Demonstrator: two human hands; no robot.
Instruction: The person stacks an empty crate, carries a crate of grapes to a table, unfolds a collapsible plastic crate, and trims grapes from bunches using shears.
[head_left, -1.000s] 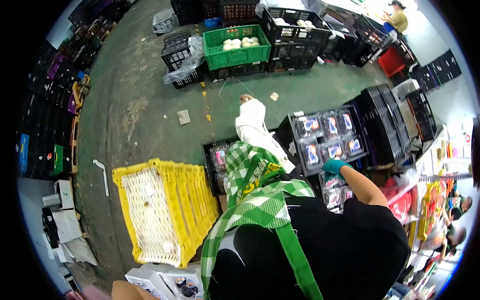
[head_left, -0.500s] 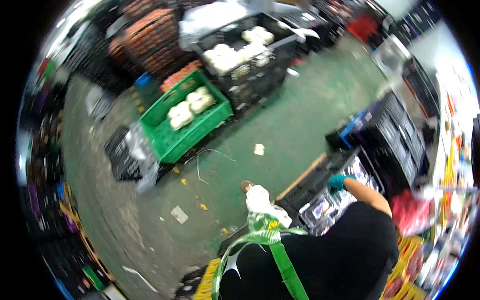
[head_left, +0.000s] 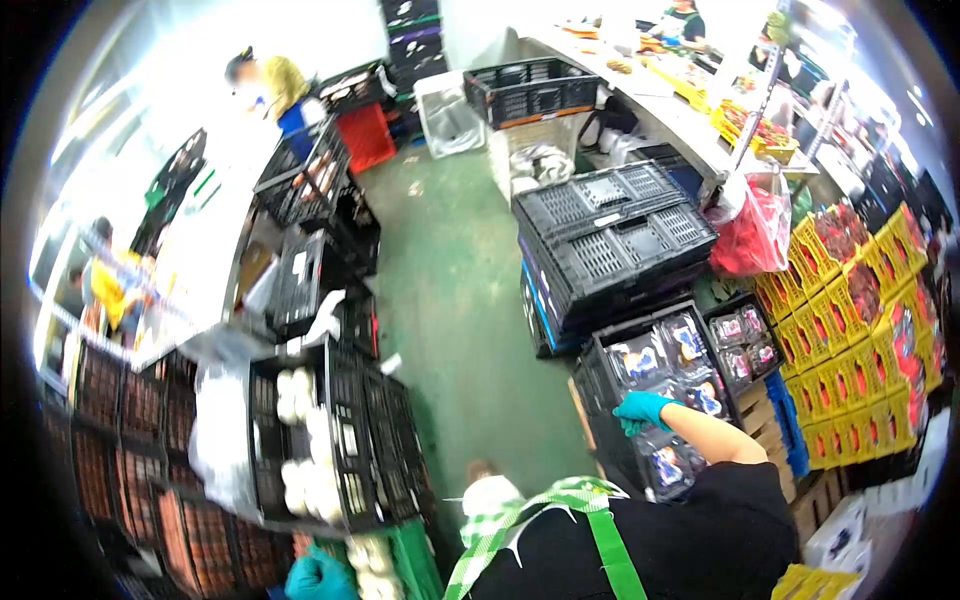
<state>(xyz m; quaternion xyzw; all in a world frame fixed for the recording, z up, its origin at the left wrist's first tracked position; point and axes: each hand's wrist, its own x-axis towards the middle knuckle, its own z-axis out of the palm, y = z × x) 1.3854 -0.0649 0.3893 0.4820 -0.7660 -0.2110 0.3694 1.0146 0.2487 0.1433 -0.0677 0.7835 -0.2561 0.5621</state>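
Note:
My right hand (head_left: 642, 410), in a teal glove, reaches over a black crate (head_left: 597, 372) of clear plastic packs (head_left: 668, 465) with dark and orange labels. Its fingers are partly apart and bent down at the packs' left side; no pack is lifted. At the bottom edge, my left hand (head_left: 320, 575), also gloved in teal, has curled fingers, and whatever may be in them is hidden. Beside it is a green crate (head_left: 415, 562) with white round produce (head_left: 372, 570), partly cut off by the frame.
A black crate (head_left: 345, 440) of white produce stands at left. Folded black crates (head_left: 620, 230) are stacked ahead, right of the green floor (head_left: 450, 270). Yellow crates (head_left: 850, 350) and a red bag (head_left: 748, 235) are at right. Two people work at the left table (head_left: 195, 270).
My view has swung right and up, bringing the aisle and tables into sight. My right hand still reaches over the crate of packs, and my left hand has appeared at the bottom.

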